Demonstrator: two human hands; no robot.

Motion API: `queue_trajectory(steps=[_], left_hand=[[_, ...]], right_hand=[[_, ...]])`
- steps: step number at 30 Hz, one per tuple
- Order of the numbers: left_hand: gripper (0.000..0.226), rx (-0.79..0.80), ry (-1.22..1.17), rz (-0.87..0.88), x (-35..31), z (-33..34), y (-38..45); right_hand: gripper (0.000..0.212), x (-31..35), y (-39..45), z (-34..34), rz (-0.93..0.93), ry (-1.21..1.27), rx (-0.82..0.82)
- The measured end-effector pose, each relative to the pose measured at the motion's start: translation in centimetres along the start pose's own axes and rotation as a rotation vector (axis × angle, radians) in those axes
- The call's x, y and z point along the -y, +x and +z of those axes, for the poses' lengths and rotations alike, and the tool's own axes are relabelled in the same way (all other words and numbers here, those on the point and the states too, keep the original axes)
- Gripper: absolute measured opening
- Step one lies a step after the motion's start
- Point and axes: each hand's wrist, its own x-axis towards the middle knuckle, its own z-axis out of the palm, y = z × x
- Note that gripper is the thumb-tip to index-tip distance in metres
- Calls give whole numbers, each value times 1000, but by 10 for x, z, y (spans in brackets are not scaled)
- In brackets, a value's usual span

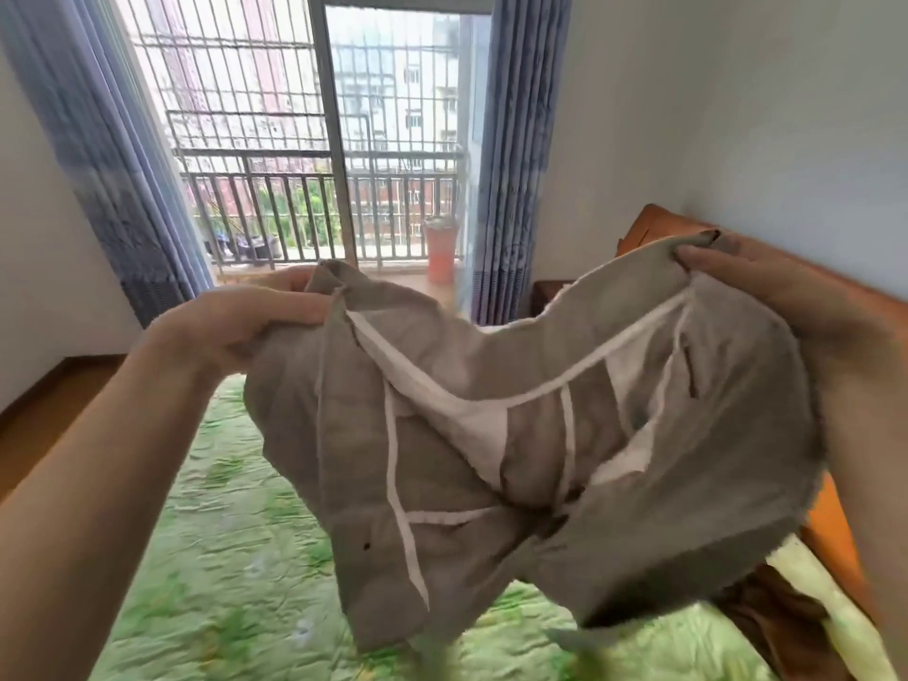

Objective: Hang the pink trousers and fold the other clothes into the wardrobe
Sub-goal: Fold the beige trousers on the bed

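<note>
I hold a pair of grey-beige shorts (516, 459), turned inside out with white seams and pocket linings showing, spread in the air above the bed. My left hand (245, 321) grips the waistband at the left end. My right hand (766, 282) grips the waistband at the right end. The two legs hang down towards the green quilt. No pink trousers and no wardrobe are in view.
A bed with a green patterned quilt (221, 533) lies below, its orange wooden headboard (653, 228) at the right wall. A brown cloth (776, 616) lies at the bed's right edge. Ahead, a glass balcony door (393, 140) stands between blue curtains, with an orange bin (440, 248) outside.
</note>
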Motion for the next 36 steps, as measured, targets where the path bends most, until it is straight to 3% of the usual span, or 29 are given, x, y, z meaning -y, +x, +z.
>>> queue_trajectory(steps=[2,4,6,8,10,14,21,28,31,36], left_hand=[[65,-56,-4,-56,2,-3,15],[66,-234,69,-158,21,-10,31],[47,-478,101,-238,47,-17,39],[24,-620,105,-258,75,-22,36],[18,-674,124,-254,100,-22,33],[33,-789,124,-217,139,-25,31],[40,-899,244,-75,164,17,34],[13,-773,331,88,169,92,38],[8,-782,380,117,167,114,33],[23,-715,231,134,158,112,20]], right_hand=[[33,-18,28,0,82,-179,-20],[22,-53,53,3,137,-314,-95],[14,-87,67,6,196,-392,-165],[13,-110,68,14,252,-387,-202],[26,-131,66,25,316,-367,-228],[41,-162,62,46,354,-287,-324],[38,-170,50,98,354,-60,-398],[44,-137,12,199,87,-42,-296],[56,-133,-1,238,106,142,-220],[44,-136,-13,246,63,447,-117]])
